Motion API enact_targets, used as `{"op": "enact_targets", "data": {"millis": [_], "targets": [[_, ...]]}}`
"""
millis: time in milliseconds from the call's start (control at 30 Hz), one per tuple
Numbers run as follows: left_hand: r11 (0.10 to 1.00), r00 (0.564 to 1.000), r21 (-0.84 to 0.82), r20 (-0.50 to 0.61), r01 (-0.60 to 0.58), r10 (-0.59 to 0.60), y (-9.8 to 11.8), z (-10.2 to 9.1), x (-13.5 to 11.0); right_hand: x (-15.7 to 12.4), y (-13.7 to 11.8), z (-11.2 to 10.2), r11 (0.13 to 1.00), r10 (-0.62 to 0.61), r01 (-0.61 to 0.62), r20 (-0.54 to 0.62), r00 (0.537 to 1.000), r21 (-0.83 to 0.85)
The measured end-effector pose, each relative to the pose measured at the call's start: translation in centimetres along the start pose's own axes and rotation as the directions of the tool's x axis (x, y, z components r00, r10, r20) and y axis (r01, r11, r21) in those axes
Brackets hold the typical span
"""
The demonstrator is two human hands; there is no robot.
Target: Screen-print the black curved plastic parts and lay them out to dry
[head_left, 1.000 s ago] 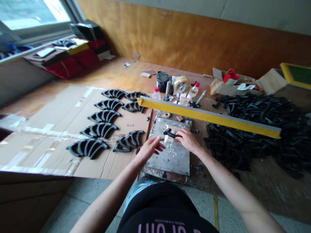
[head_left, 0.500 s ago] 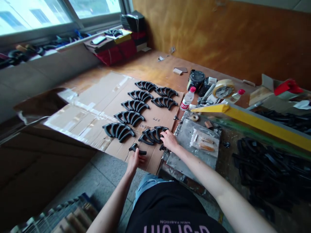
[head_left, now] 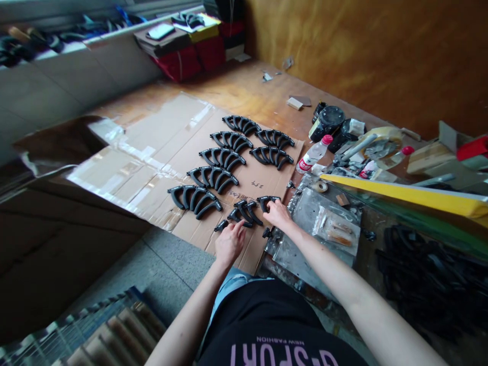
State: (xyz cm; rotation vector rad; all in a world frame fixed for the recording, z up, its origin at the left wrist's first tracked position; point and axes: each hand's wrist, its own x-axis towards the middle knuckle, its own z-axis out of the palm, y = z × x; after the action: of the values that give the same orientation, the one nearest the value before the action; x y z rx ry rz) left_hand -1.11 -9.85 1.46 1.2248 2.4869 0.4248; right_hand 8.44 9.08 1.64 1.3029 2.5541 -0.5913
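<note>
Several black curved handle-like parts lie in fanned groups on a flattened cardboard sheet (head_left: 251,249). At the front of the sheet, my left hand (head_left: 230,243) is closed over one black curved part (head_left: 221,225), whose thick end shows left of my fingers. The rest of that part is hidden under the hand. My right hand (head_left: 279,214) has its fingers bent around another black curved part (head_left: 264,202) at the right end of the same group. Between the hands lie more black curved parts (head_left: 252,212), touching or nearly touching each other.
A fuller fan of black parts (head_left: 196,201) lies left of my hands. To the right are a metal plate (head_left: 295,244) with a plastic bag (head_left: 335,226), a red-capped bottle (head_left: 314,153), a yellow-edged board (head_left: 404,190) and a dark heap of parts (head_left: 423,284). Dark jars (head_left: 330,122) stand behind.
My left hand has brought its black part up and right, against the front group. My right hand has shifted a little with the rightmost part, now apart from its neighbours. The camera view has tilted down.
</note>
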Motion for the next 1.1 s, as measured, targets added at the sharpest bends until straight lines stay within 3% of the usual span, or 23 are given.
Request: {"op": "enact_targets", "data": {"millis": [100, 233, 500, 733, 933, 1100], "targets": [[0.998, 0.998, 0.043, 0.044, 0.041, -0.043, 1.0, 0.3, 1.1, -0.4, 0.4, -0.1, 0.998, -0.061, 0.06, 0.064, 0.996, 0.014], [0.997, 0.996, 0.021, 0.042, 0.077, -0.077, 0.9, 0.2, 1.9, -1.5, -0.4, -0.2, 0.997, -0.067, 0.069, 0.063, 0.996, -0.022], [0.99, 0.99, 0.017, -0.016, 0.141, -0.141, 0.2, 0.3, 2.0, -1.9, -2.6, 1.3, 0.996, 0.055, -0.054, 0.006, 0.998, -0.065], [0.988, 0.988, -0.009, 0.006, 0.153, -0.152, 0.3, 0.0, 2.4, -0.1, -2.0, 0.1, 0.991, 0.128, -0.13, -0.066, 0.99, -0.042], [0.976, 0.977, -0.062, 0.056, 0.208, -0.204, 0.7, -0.7, 2.8, 0.4, -2.7, 0.2, 1.0, 0.02, -0.02, -0.011, 1.0, -0.021], [0.968, 0.972, -0.12, 0.115, 0.219, -0.205, 0.6, -0.8, 3.5, 0.9, -1.7, 0.4, 0.995, -0.021, 0.02, 0.01, 1.0, 0.102]]}}
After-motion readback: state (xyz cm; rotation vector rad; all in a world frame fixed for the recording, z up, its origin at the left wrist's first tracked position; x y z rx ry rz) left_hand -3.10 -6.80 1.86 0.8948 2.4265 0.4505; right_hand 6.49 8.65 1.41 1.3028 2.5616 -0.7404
